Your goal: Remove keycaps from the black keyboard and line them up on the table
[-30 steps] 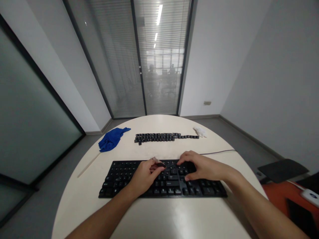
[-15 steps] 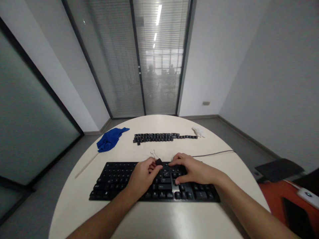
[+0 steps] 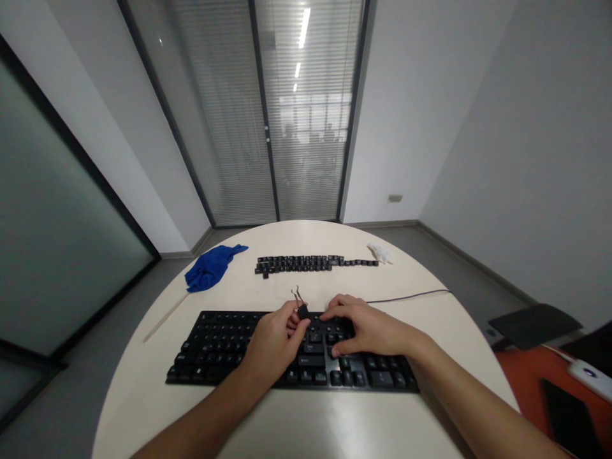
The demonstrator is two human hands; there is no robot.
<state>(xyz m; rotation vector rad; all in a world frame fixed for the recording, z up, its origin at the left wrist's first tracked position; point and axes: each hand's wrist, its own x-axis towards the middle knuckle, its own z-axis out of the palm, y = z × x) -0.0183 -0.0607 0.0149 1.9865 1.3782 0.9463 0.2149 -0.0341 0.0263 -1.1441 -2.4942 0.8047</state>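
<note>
Keyboard [image 3: 229, 347] is lying black and wide across the near half of the round bench [image 3: 143, 408], its cable [image 3: 411, 295] trailing off to the right. You are working a small binder clip [image 3: 302, 308] at its upper middle rows: your left hand [image 3: 275, 344] is pinching the clip's black body between thumb and forefinger, the two wire handles sticking up above your fingers [image 3: 297, 329]. Your right hand [image 3: 366, 328] is resting palm down on the keys just beside the clip, fingers spread and loosely curled, gripping nothing and seemingly steadying the board.

Judging by the pose, you are using the clip as a puller on one keycap; the next move is likely calling for a firm seat under the cap's edge and a straight upward lift while the right hand is bracing. Whether any cap is already caught in the clip cannot be told.

Most keys are sitting in place, dark with faint legends. Farther back, a row of loose keycaps [image 3: 310, 262] is lining the bench, between a blue cloth [image 3: 210, 268] and a white wad [image 3: 381, 254].
</note>
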